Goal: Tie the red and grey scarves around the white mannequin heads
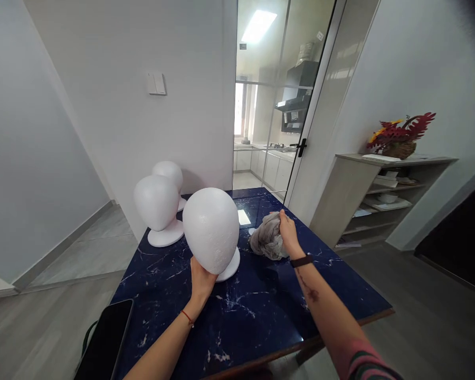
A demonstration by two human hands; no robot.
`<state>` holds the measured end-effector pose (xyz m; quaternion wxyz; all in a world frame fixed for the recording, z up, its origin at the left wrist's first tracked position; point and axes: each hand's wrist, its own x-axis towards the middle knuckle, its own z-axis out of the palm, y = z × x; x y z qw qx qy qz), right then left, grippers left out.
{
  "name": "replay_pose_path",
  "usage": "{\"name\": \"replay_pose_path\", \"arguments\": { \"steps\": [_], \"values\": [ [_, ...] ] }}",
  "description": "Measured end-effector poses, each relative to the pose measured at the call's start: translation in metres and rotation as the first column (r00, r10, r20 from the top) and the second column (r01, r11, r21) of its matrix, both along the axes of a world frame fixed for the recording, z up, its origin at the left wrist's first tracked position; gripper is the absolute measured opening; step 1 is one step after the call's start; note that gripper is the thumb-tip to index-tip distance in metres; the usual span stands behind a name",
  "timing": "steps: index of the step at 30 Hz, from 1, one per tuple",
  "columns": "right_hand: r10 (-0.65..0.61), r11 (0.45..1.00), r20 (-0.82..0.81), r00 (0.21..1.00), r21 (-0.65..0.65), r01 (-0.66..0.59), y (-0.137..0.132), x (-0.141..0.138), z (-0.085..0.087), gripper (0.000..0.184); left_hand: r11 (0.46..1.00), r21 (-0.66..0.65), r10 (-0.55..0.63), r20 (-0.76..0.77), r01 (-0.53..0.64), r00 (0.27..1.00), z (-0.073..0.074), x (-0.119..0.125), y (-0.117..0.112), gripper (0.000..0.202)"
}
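A white foam mannequin head (211,229) stands on its round base on the dark blue marble table (261,311). My left hand (201,281) cups it from the near side, low down, fingers wrapped round it. My right hand (288,232) reaches further out and grips a crumpled grey cloth (266,240) lying on the table to the right of the head. A dark band sits on my right wrist, a red thread on my left.
Two more white foam heads (157,207) (169,174) stand at the table's far left corner. A black phone (105,340) lies at the near left edge. A shelf unit (380,195) with red flowers stands right, beside a glass kitchen door (301,148).
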<state>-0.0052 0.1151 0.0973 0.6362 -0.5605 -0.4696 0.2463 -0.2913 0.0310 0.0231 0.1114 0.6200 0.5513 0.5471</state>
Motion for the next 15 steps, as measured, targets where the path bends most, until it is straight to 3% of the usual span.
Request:
{"name": "replay_pose_path", "arguments": {
  "steps": [2,6,8,11,15],
  "values": [
    [0.048,0.999,0.024,0.999,-0.003,-0.048,0.009,0.015,0.025,0.068,1.000,-0.006,-0.008,-0.044,0.007,0.999,0.004,0.002,0.003,0.051],
    [-0.059,0.980,0.032,0.998,0.191,0.052,0.019,0.044,0.078,0.069,1.000,-0.021,-0.016,-0.093,0.014,0.996,0.006,0.007,0.009,0.047],
    [-0.041,0.973,0.073,0.996,0.229,0.023,0.017,0.052,0.100,0.064,1.000,-0.021,-0.012,-0.091,0.010,0.996,0.005,0.009,0.012,0.048],
    [-0.018,0.972,0.198,0.980,0.232,-0.029,0.006,0.055,0.127,0.058,0.999,-0.034,0.006,-0.127,-0.011,0.992,0.003,0.009,0.013,0.051],
    [-0.097,0.923,0.208,0.973,0.385,0.010,-0.022,0.042,0.149,0.058,0.998,-0.043,0.029,-0.174,-0.037,0.984,0.002,0.011,0.010,0.060]
  ]
}}
